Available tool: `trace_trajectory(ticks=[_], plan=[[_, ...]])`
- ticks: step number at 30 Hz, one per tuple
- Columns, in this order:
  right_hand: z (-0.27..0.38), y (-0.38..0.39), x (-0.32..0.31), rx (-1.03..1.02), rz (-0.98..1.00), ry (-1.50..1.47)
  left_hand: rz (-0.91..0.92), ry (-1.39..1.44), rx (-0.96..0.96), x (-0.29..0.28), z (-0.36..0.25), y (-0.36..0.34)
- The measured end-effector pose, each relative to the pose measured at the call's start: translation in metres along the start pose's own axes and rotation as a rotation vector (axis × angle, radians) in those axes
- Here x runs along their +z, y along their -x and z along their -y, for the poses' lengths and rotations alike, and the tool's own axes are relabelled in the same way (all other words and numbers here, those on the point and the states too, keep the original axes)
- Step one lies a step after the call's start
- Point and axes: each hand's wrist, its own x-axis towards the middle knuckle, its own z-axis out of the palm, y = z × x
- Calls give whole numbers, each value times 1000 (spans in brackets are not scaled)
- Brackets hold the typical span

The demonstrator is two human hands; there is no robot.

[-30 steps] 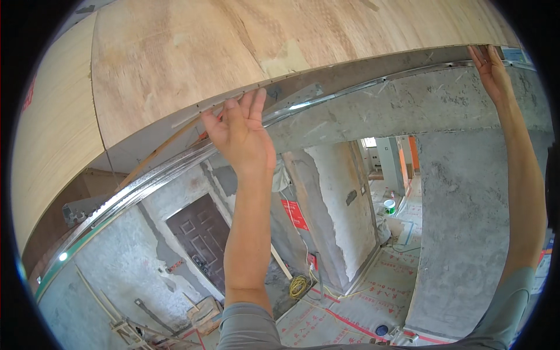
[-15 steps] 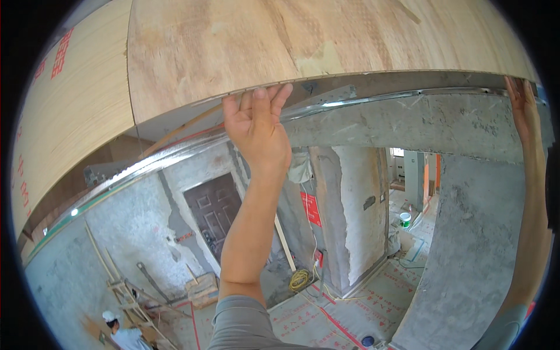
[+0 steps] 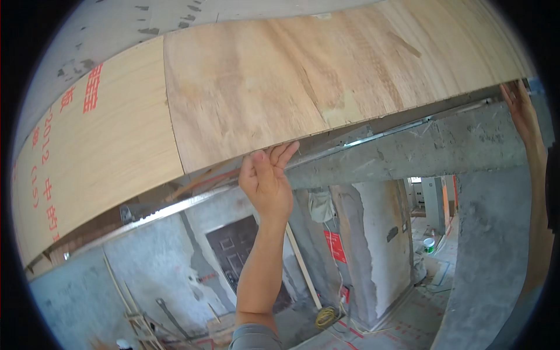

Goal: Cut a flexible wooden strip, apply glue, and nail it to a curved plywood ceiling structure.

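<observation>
Tilted up, taking in far edge of panel [image 3: 274, 81] and more ceiling [image 3: 251, 10] beyond. Revealing more red print [image 3: 92, 87] on left board [image 3: 116, 169]. Showing narrower gap between panel and rail [image 3: 181, 205]. Catching only co-worker's white cap [image 3: 123, 344] now, near left.

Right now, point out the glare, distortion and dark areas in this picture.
Head view: glare whitens the metal rail left of the left hand; fisheye distortion curves the red-printed plywood panel; all four corners are black.
</observation>
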Motion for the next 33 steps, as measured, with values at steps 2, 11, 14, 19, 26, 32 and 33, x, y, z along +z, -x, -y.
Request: trace_trajectory(ticks=[2,11,14,19,26,32,33], plan=[[-20,-6,0,-13,1,-2,56,0,-2,-4,-1,-3],[22,-14,-17,11,400,-20,29,162,-21,-5,15,-3],[5,-33,-42,47,282,0,12,175,-47,-2,12,-2],[-16,10,2,28,148,43,-84,89,-108,-4,-8,6],[3,17,-10,-122,247,102,-103,288,-290,0,5,7],[23,40,54,-50,51,88,-67,383,-292,10,-11,5],[23,34,47,-67,17,108,-59,385,-272,15,-8,4]])
